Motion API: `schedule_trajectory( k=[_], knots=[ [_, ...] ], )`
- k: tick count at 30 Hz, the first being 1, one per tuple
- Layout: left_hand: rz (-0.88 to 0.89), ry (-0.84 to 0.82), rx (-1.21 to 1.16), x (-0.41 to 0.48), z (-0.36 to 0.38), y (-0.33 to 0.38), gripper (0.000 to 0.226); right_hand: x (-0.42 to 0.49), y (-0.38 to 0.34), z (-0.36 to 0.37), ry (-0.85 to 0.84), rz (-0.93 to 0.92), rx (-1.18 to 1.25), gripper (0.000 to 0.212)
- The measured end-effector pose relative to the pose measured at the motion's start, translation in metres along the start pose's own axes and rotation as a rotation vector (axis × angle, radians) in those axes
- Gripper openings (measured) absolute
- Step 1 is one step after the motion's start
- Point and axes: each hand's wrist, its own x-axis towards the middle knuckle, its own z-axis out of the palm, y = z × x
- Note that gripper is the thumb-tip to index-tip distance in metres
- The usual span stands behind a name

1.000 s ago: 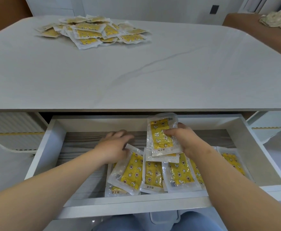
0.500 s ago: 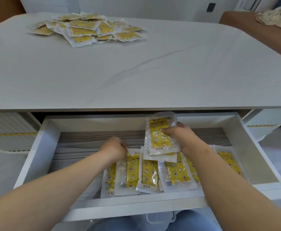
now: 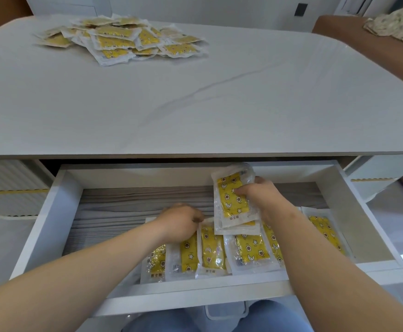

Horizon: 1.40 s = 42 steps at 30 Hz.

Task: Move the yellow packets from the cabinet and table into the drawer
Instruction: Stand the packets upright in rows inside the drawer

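A white drawer (image 3: 59, 212) stands pulled out under the table. Several yellow packets in clear wrap lie in a row (image 3: 248, 252) along its front right part, one more packet (image 3: 325, 231) apart at the right. My right hand (image 3: 260, 197) grips a small stack of yellow packets (image 3: 231, 200), held upright above the row. My left hand (image 3: 181, 220) is curled over the top edges of the left packets in the row, pinching them. A heap of yellow packets (image 3: 121, 40) lies on the far left of the table.
The grey marble-look table top (image 3: 219, 92) spans the view above the drawer. The drawer's left half shows its bare grey lined floor (image 3: 128, 207). A brown seat with a patterned cloth (image 3: 401, 22) is at the far right. My knees are below the drawer front.
My left hand has slid right and closed on the packets in the row, setting them straighter. My right hand keeps its stack nearly in the same place.
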Motion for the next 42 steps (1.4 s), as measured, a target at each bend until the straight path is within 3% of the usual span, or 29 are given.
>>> schedule_trajectory(
  k=[3,7,9,11,15,18,23,28,35,40,42],
  knots=[
    [0.014,0.063,-0.075,-0.004,-0.003,-0.003,0.027,-0.002,-0.001,-0.001,-0.059,-0.001,0.008,0.024],
    [-0.143,0.325,-0.703,-0.016,-0.035,-0.007,0.042,-0.008,-0.005,0.010,-0.173,-0.023,0.020,0.034],
    [-0.147,0.268,-1.080,-0.021,-0.045,-0.016,0.044,-0.012,-0.007,0.019,-0.248,-0.019,0.098,0.029],
    [-0.133,0.196,-1.295,-0.029,-0.051,-0.023,0.043,-0.017,-0.009,0.031,-0.314,-0.026,0.148,0.022],
    [-0.185,0.294,-1.150,-0.043,-0.063,-0.042,0.055,-0.023,-0.016,0.061,-0.373,-0.033,0.137,0.022],
    [-0.214,0.318,-1.179,-0.059,-0.066,-0.061,0.049,-0.025,-0.022,0.082,-0.368,-0.095,0.087,0.008],
    [-0.236,0.274,-1.211,-0.079,-0.066,-0.088,0.029,-0.026,-0.015,0.099,-0.329,-0.172,0.012,0.018],
    [-0.308,0.251,-1.158,-0.079,-0.062,-0.100,0.028,-0.024,-0.009,0.092,-0.222,-0.169,0.040,0.017],
    [-0.499,0.272,-0.908,-0.077,-0.058,-0.112,0.037,-0.020,-0.012,0.073,-0.203,-0.013,0.407,0.017],
    [-0.550,0.153,-0.500,-0.078,-0.047,-0.104,0.057,-0.020,-0.010,0.076,-0.217,0.012,0.394,0.024],
    [-0.548,0.091,-0.444,-0.076,-0.042,-0.099,0.066,-0.019,-0.010,0.077,-0.218,0.017,0.382,0.024]
  ],
)
